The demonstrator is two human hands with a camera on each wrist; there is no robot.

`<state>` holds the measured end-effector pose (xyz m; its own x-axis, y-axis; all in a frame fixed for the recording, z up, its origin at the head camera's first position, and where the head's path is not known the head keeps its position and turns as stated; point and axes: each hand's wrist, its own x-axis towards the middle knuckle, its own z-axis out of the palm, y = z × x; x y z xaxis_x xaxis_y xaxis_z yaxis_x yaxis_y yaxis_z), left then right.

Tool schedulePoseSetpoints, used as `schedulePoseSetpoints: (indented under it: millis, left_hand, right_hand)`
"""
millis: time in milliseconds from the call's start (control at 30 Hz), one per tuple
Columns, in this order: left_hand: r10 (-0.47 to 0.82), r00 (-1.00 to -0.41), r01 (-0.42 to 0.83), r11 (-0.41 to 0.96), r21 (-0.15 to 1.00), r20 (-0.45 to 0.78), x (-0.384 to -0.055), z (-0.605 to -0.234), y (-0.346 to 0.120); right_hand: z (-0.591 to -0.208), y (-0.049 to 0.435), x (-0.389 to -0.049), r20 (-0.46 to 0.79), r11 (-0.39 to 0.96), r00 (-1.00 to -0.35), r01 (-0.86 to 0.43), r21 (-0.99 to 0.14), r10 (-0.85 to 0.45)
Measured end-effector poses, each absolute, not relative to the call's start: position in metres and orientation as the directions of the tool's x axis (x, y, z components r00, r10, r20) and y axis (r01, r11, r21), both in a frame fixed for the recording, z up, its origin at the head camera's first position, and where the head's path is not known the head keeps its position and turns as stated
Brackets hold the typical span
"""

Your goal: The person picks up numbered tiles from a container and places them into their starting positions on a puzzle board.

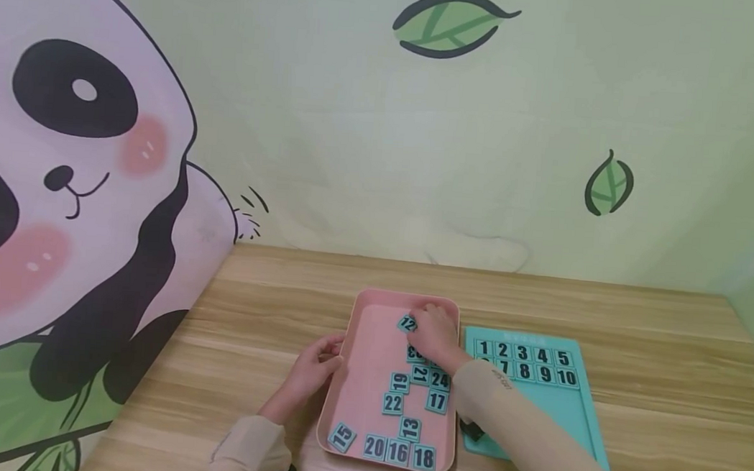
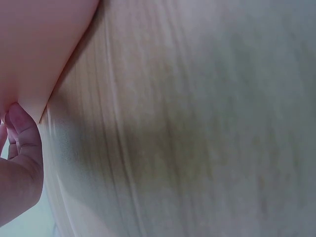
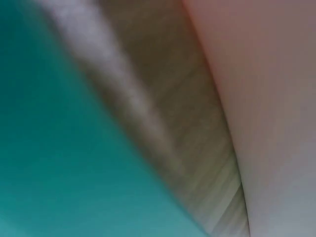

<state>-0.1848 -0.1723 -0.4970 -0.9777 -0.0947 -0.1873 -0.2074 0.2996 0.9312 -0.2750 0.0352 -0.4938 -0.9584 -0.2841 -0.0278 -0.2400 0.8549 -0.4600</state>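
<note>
A pink tray (image 1: 371,336) holds several loose teal number tiles. My right hand (image 1: 436,333) reaches into its far right part, thumb and fingertips pinching the right side of the 12 tile (image 1: 407,324). Below that hand, the tile beside the 21 tile (image 1: 419,374) is partly covered. My left hand (image 1: 313,365) grips the tray's left side; in the left wrist view its thumb and fingertips (image 2: 20,118) meet the tray wall (image 2: 44,54). Right of the tray lies a teal number board (image 1: 550,412), with tiles 1 to 10 in its top two rows, partly hidden by my right sleeve.
Wooden table (image 1: 283,287) surrounds the tray and board, backed by a pale green wall sheet (image 1: 332,117) with a panda and leaves. At the tray's near end lie the 15 tile (image 1: 341,437), 20 tile (image 1: 374,447), 16 tile (image 1: 397,451) and 18 tile (image 1: 424,457).
</note>
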Motion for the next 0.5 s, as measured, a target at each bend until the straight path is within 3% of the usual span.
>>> schedulePoseSetpoints:
  millis: [167,500]
  left_hand:
    - [-0.093,-0.979,-0.201,0.292,0.935,-0.181,-0.184,-0.496,-0.171]
    - [-0.105,-0.976,-0.216,0.311,0.925,-0.193,-0.184,-0.495,-0.171]
  right_hand:
    - [-0.491,0.037,-0.273,-0.010,0.837,-0.955,-0.253,-0.486,-0.295]
    - [-0.470,0.049,-0.264,-0.037,0.709,-0.928,-0.257,-0.656,-0.371]
